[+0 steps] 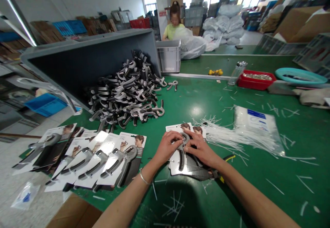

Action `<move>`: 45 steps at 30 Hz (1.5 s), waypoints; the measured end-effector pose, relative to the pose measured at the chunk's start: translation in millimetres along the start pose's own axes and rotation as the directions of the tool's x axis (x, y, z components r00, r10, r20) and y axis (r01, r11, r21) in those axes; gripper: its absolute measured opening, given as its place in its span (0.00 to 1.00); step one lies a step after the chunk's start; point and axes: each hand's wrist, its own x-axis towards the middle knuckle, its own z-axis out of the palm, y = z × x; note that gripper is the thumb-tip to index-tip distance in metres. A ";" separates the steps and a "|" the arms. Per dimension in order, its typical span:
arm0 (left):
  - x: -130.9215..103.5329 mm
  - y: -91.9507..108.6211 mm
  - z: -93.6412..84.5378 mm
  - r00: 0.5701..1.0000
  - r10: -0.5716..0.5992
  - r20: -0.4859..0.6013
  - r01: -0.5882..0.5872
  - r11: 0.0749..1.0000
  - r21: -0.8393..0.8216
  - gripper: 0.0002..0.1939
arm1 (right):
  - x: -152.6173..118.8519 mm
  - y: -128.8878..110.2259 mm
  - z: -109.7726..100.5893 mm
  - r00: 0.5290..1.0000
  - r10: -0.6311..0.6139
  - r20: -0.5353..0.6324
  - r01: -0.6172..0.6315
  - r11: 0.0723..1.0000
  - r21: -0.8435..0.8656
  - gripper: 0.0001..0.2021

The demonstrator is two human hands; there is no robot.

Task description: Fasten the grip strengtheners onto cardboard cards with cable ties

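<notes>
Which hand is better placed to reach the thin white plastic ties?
Right, probably: the thin white plastic ties lie close to the right hand, on its outer side; the left hand sits farther.

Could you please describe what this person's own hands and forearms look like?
The left hand and right hand are ungloved, and the forearms show no sleeves. A thin, rounded, silver-coloured bangle circles the left wrist; the right wrist shows none.
</notes>
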 end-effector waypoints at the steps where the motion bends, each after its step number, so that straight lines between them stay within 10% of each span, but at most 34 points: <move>1: -0.2 0.3 0.2 1.000 0.000 0.002 0.000 1.000 0.006 0.04 | 0.1 0.2 0.1 1.000 -0.001 -0.003 0.001 1.000 -0.002 0.14; 34: 8.4 13.2 -9.8 0.989 -0.137 0.060 0.140 0.988 -0.063 0.07 | 2.0 9.4 8.4 0.993 -0.027 -0.118 0.028 1.000 0.001 0.09; 38: -6.3 35.7 0.8 0.998 0.054 -0.028 -0.047 0.978 0.204 0.07 | 3.5 12.4 14.6 0.972 -0.068 -0.227 0.071 0.997 0.003 0.18; 45: -64.4 34.2 28.5 0.901 0.354 0.250 -0.433 0.723 0.538 0.08 | 7.0 9.8 30.2 0.934 -0.090 -0.344 0.080 0.996 -0.044 0.15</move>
